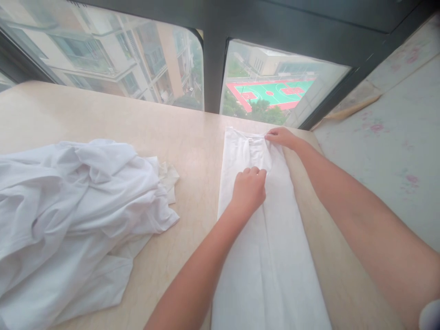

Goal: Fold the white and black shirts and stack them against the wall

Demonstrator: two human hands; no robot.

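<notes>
A long white garment (285, 238) lies flat on the pale surface, its far end close to the window frame. My left hand (250, 187) is closed over its upper middle, with the fingers curled on the cloth and the fingertips hidden. At the garment's far right corner, my right hand (277, 136) pinches the edge between thumb and fingers. Small folds and a narrow strip show in the cloth between my two hands.
A crumpled heap of white cloth (96, 197) lies on the left of the pale stone-like sill (195, 156). Dark window frames (215, 59) stand along the far side. A flower-patterned wall (385, 151) borders the right.
</notes>
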